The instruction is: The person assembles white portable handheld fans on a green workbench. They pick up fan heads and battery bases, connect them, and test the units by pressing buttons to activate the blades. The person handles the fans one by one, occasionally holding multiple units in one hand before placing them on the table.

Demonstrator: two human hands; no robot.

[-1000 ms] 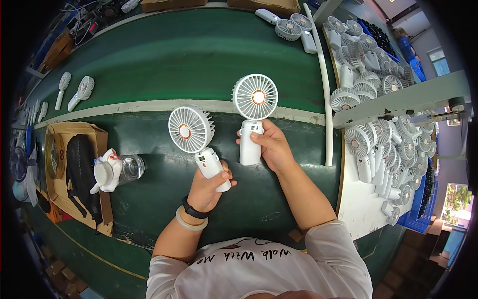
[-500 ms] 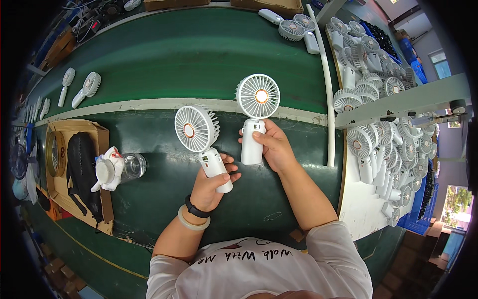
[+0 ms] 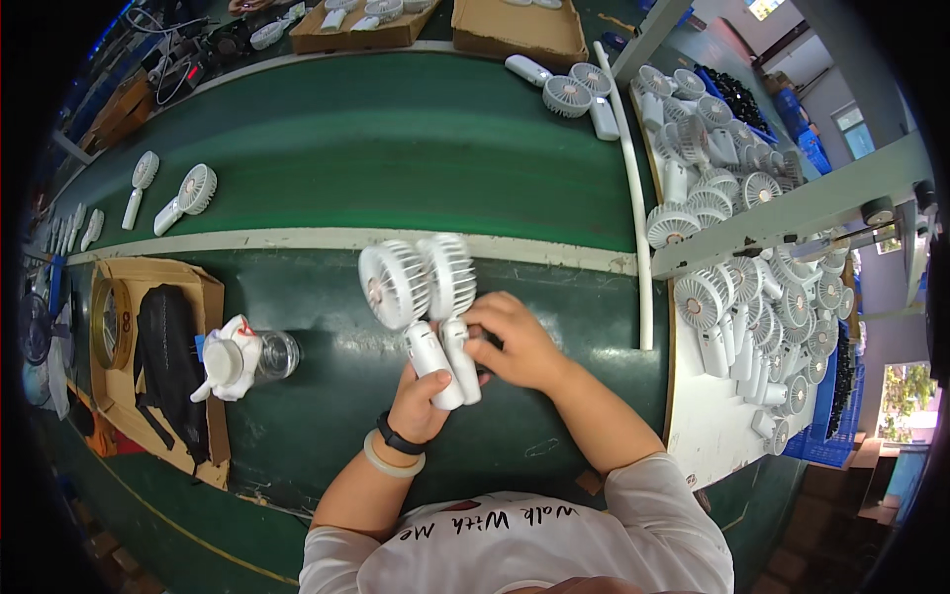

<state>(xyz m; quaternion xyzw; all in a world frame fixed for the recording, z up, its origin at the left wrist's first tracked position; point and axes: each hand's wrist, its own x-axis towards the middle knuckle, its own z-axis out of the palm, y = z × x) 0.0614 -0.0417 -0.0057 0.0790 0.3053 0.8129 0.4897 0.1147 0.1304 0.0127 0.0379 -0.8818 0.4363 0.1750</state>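
Note:
Two white hand-held fans are held side by side over the green table (image 3: 554, 416). My left hand (image 3: 421, 396) grips the handle of the left fan (image 3: 394, 285) from below. Pressed against it on the right is the second fan (image 3: 448, 273), its handle touching the first one's. My right hand (image 3: 515, 342) closes around that second handle from the right. Both fan heads point away from me, toward the white strip across the table.
A heap of white fans (image 3: 752, 297) fills the white shelf on the right. Two more fans (image 3: 173, 193) lie on the green belt at left, others (image 3: 569, 94) at the far end. A cardboard tray (image 3: 148, 346) with a black pouch and a clear bottle (image 3: 252, 358) sit at left.
The two fans were held apart before; both hands have brought them together, so the handles and heads now sit side by side. The right fan moved left and tilted.

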